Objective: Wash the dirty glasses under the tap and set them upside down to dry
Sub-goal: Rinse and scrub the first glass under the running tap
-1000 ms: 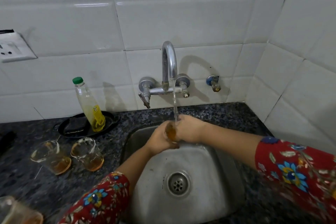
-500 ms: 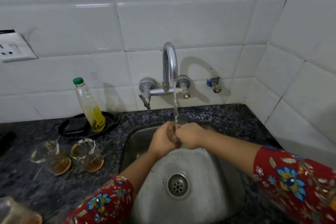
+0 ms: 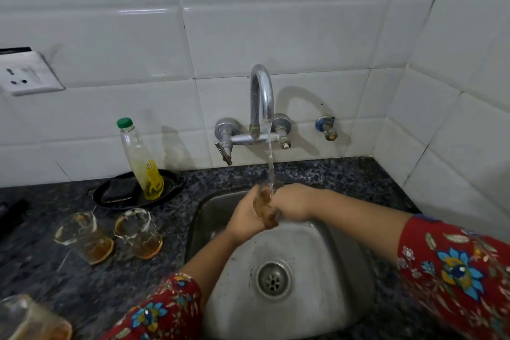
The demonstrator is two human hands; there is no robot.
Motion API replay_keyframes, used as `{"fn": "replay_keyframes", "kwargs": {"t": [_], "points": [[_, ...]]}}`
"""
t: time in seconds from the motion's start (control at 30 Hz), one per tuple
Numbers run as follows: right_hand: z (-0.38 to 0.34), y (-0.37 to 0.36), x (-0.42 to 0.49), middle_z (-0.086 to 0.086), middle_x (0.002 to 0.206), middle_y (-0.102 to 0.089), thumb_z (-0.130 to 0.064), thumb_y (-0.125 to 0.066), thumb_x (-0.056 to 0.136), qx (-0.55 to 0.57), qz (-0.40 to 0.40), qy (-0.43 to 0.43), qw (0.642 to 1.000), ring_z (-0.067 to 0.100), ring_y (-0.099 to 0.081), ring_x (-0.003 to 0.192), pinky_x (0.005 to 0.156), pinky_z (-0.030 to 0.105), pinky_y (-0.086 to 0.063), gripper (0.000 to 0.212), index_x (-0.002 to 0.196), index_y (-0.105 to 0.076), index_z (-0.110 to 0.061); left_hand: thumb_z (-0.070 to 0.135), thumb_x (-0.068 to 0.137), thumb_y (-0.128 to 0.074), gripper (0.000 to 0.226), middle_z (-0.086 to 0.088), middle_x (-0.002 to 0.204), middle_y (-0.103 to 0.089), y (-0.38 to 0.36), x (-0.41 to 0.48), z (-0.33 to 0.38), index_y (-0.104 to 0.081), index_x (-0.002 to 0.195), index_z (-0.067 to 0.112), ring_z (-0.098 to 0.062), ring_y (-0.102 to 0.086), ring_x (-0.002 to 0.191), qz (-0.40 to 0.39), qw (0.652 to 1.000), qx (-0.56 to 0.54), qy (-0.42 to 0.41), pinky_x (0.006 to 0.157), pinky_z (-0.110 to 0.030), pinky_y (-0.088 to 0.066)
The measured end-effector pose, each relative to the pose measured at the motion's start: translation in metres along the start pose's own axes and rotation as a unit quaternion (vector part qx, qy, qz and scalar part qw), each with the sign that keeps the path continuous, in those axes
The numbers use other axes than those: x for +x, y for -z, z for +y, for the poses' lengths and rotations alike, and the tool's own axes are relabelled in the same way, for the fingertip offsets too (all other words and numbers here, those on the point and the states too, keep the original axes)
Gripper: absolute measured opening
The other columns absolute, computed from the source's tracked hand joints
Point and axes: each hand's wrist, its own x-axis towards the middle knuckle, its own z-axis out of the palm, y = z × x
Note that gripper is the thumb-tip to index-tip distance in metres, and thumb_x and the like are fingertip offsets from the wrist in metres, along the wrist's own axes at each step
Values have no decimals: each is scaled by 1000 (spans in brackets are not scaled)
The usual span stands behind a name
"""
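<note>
Glass [image 3: 264,208] held by left hand [image 3: 242,218] and right hand [image 3: 295,204]; seemingly three glasses [image 3: 84,237] [image 3: 138,233] [image 3: 30,320] wait.

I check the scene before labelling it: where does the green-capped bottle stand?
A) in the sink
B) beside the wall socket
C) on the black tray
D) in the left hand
C: the green-capped bottle stands on the black tray, on the counter left of the sink.

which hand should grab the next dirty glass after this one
Left, probably: the nearest dirty glass stands left of the sink, nearer the left hand; the right hand would reach across.
</note>
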Motion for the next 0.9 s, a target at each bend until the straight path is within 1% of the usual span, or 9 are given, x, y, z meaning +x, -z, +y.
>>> {"fn": "replay_keyframes", "kwargs": {"t": [0.1,0.17,0.27,0.43,0.53,0.6,0.73,0.83,0.9], "points": [[-1,-5,-6,4,110,-64,-11,-48,94,-184,39,18,982,25,-62,98,76,33,-43,20,107,-63,-15,-12,69,-78,54,1,109,-67,9,2,0,-62,115,11,-2,-66,100,-62,998,-8,-23,88,-19,-50],[-11,-11,-1,8,112,-64,-8,-49,92,-139,0,-27,990,27,-62,100,77,35,-46,20,106,-63,-11,14,75,-76,40,11,101,-68,-4,-2,8,-61,103,37,0,-65,95,1,997,71,-4,88,-24,-53],[-18,-9,1,9,112,-63,-14,-52,89,-29,-9,-41,999,30,-62,100,80,36,-50,21,109,-59,-12,40,72,-72,29,16,98,-69,-11,-3,6,-60,98,44,-1,-65,95,71,992,100,25,87,-30,-54],[-10,-9,-3,6,117,-62,-9,-48,94,-131,57,-16,990,26,-61,104,82,38,-49,23,113,-60,-14,17,60,-83,64,7,118,-68,13,5,-13,-63,121,26,-10,-64,112,-45,996,69,28,100,-32,-51],[-21,-9,5,11,117,-62,-11,-51,91,14,-30,-65,997,27,-59,98,77,34,-47,23,112,-61,-9,36,66,-75,40,11,102,-71,-3,3,-14,-64,104,35,-5,-67,100,8,995,91,48,94,-40,-53],[-20,-9,5,10,117,-63,-14,-51,91,63,-16,-58,996,27,-59,96,81,35,-49,23,112,-61,-10,42,68,-74,37,8,103,-71,-5,-2,-7,-64,103,33,-9,-67,102,31,998,39,39,97,-42,-52],[-14,-21,2,6,130,-57,-6,-51,90,-68,77,-20,995,26,-51,121,107,37,-34,32,120,-58,-16,3,66,-80,46,20,98,-72,9,-7,6,-65,94,37,-1,-66,100,-7,999,20,-31,94,-28,-53],[-29,-29,3,12,122,-60,-3,-49,88,192,63,-91,975,32,-53,117,100,37,-42,30,115,-62,-8,14,56,-80,58,16,104,-65,14,-9,8,-58,105,38,-11,-64,103,-22,988,152,8,91,-37,-53],[-37,-32,1,8,110,-64,4,-51,86,470,44,-128,872,28,-60,107,82,30,-48,29,110,-66,-3,24,53,-82,64,11,106,-63,18,-14,8,-55,111,31,-14,-63,100,-41,959,272,60,83,-35,-55]]}}
